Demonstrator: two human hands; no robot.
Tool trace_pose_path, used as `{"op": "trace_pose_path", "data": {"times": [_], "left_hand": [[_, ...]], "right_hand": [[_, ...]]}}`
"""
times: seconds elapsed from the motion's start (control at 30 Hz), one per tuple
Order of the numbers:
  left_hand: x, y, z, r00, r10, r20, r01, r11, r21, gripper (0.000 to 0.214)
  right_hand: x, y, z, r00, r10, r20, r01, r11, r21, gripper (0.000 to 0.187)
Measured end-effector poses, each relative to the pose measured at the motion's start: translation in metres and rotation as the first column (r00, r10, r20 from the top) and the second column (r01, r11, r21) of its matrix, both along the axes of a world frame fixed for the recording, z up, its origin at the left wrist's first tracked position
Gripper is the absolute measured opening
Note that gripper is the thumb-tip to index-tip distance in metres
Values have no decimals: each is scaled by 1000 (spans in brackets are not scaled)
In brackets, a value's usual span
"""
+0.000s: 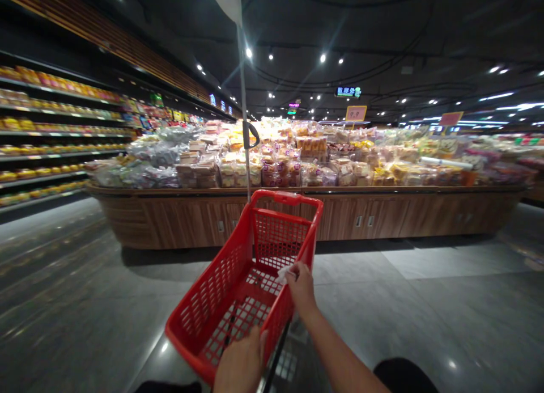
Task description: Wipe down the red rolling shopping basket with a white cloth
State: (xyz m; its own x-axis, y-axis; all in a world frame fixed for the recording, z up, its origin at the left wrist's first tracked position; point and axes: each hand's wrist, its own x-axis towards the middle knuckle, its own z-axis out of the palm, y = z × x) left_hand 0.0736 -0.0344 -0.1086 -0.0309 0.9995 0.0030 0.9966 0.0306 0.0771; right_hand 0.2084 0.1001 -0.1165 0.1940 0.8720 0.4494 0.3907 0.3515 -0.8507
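Note:
A red plastic mesh shopping basket [212, 291] sits on a cart in front of me, its long side walls running away from me. My left hand [240, 362] is at the near end of the basket, fingers curled over the rim. My right hand [301, 285] is above the basket's right rim, pinching a small white slip of paper or tissue [285, 273] between its fingers. The slip is too blurred to read. Only the red mesh floor shows inside the basket.
A thin metal pole [243, 98] with a dark loop handle rises from the basket's far end. Ahead, a wooden display island [297, 211] is piled with bagged baked goods. Stocked shelves [55, 132] line the left, and a grey tile floor [425, 302] lies between.

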Motion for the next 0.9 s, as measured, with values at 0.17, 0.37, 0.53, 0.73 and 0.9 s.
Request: {"op": "trace_pose_path", "data": {"times": [0.17, 0.37, 0.53, 0.73, 0.9], "left_hand": [[-18, 3, -11, 998, -46, 45, 45, 999, 16, 44], [-28, -3, -10, 999, -23, 23, 23, 1000, 15, 43], [-41, -3, -15, 997, -74, 15, 73, 997, 19, 47], [-60, 1, -12, 994, -107, 39, 109, 992, -60, 49], [-67, 0, -12, 991, -116, 63, 119, 992, -50, 45]], "right_hand": [[-6, -22, -6, 988, 132, 84, -136, 990, 47, 10], [20, 8, 10, 990, 2, 142, -15, 996, 93, 17], [2, -18, 9, 965, 68, 255, -99, 989, 109, 22], [11, -16, 13, 926, 111, 361, -164, 979, 119, 21], [53, 29, 31, 947, -94, 307, 36, 981, 190, 23]]}}
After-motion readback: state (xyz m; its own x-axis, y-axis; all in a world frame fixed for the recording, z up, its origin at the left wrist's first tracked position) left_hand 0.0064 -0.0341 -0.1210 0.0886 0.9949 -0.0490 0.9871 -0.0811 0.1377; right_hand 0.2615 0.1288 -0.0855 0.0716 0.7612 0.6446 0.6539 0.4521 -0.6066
